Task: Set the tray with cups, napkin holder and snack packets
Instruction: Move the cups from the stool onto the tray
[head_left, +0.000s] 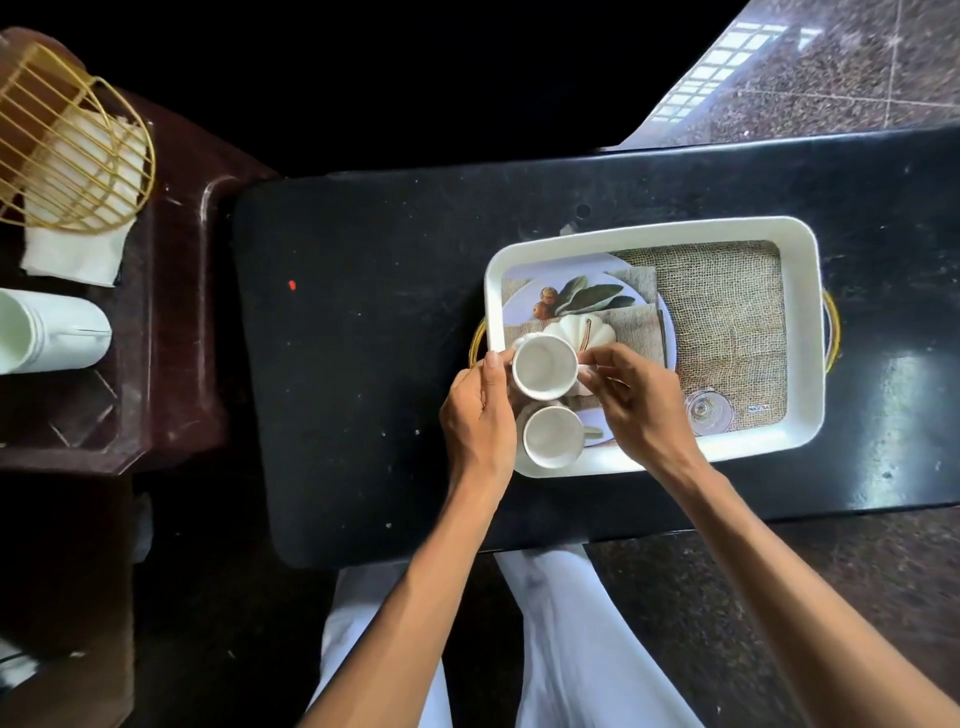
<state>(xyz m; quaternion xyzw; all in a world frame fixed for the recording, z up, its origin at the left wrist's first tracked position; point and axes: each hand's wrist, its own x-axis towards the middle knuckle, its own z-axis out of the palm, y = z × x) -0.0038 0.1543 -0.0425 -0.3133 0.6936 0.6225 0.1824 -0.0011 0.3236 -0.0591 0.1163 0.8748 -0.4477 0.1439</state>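
A white rectangular tray with gold handles and a printed burlap-and-pumpkin picture lies on a black table. Over its left end I hold a white cup between both hands: my left hand grips its left side and my right hand pinches its handle side. A second white cup stands in the tray's near-left corner, just below the held one. A gold wire napkin holder with white napkins sits on a brown side table at far left. No snack packets are visible.
A white cylindrical container lies on the brown side table below the napkin holder. A small red speck marks the black table. Speckled stone floor shows beyond and below the table. My white-clad legs are under the near edge.
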